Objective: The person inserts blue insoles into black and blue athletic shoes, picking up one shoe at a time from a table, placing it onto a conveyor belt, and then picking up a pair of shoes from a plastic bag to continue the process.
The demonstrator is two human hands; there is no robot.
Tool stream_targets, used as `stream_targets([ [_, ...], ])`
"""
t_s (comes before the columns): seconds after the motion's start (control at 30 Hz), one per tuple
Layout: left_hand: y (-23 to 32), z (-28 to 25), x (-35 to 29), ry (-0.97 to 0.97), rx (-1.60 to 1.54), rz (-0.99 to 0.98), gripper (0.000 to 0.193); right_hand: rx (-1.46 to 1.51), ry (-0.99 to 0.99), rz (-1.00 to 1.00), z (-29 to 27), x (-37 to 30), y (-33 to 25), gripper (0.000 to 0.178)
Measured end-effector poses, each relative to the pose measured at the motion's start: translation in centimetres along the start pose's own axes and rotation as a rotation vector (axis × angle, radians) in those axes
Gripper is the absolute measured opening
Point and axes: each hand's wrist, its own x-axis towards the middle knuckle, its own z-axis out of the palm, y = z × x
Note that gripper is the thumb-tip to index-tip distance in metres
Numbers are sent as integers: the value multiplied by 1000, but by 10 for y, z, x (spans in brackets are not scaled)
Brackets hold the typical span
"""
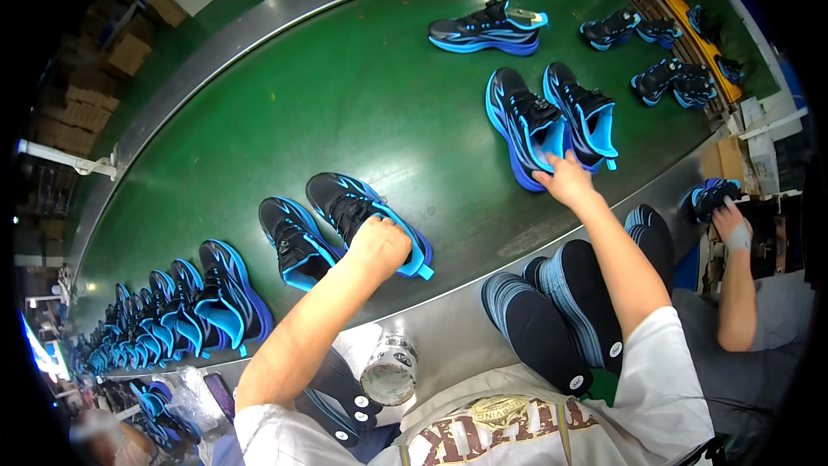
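My left hand (pixel 379 246) is closed at the opening of a black-and-blue sneaker (pixel 341 198); its fingertips are hidden there, along with anything they hold. Close beside that shoe, partly behind my forearm, lies its mate (pixel 289 229). Farther right, my right hand (pixel 569 179) grips the heel of another sneaker (pixel 517 112), thumb outside and fingers at the collar. A matching sneaker (pixel 576 99) stands against its right side. Both pairs rest toes away from me on the green belt (pixel 405 112).
A row of sneakers (pixel 228 293) lines the belt's left. One sneaker (pixel 483 30) sits sideways at the far side. Stacks of black insoles (pixel 552 311) and a roll of tape (pixel 390 371) lie on the metal ledge. At right, a co-worker's hand (pixel 733 224) touches a shoe.
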Motion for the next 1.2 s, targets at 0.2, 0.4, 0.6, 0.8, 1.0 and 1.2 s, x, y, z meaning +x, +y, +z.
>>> stream_targets([
  [0.2, 14, -30, -12, 678, -729, -282, 30, 159, -47, -316, 23, -26, -43, 27],
  [0.4, 35, 9, 49, 803, -650, -486, 82, 322, 71, -727, -6, -122, -87, 64],
  [0.6, 5, 6, 83, 760, -868, -559, 60, 241, -9, -574, 2, -242, -1, 61],
  [0.8, -26, 11, 105, 812, -1241, -713, 38, 244, -111, -359, 29, -305, 65, 60],
  [1.0, -12, 15, 87, 974, -1243, -724, 39, 183, 262, -726, -51, -272, 41, 43],
  [1.2, 32, 11, 83, 1032, -625, -816, 31, 39, 386, -909, -69, -161, -28, 9],
])
